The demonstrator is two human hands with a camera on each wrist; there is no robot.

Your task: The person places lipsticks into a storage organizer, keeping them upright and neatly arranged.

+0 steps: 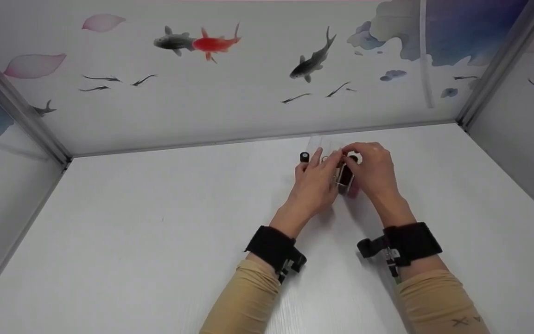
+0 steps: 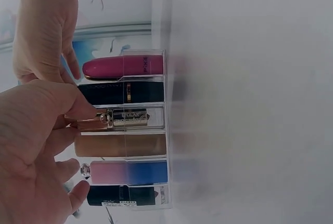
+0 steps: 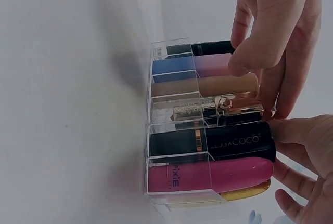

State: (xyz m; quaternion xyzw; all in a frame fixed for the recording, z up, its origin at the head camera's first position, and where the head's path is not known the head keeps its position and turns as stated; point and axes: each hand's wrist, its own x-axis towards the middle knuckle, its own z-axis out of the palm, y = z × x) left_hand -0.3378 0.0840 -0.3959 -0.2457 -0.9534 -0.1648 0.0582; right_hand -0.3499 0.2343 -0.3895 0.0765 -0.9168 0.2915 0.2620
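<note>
A clear plastic holder (image 3: 179,197) stands on the table with a row of lipsticks. A gold lipstick (image 2: 125,117) sits mid-row, between a tan tube (image 2: 122,145) and a black tube (image 3: 234,143). My left hand (image 1: 315,185) reaches over the row; its thumb and a finger pinch the gold lipstick's upper end. From the right, my right hand (image 1: 373,169) brings thumb and index together at the same end, though the contact is partly hidden. A magenta tube (image 3: 234,174) fills the right end; a pink-and-blue tube (image 2: 125,172) and another black lipstick (image 1: 304,157) are at the left.
The white table (image 1: 155,232) extends to the left and front of the holder. A printed back wall (image 1: 248,106) rises just behind it, and a side wall (image 1: 522,125) stands to the right. Both wrists wear black straps with cameras.
</note>
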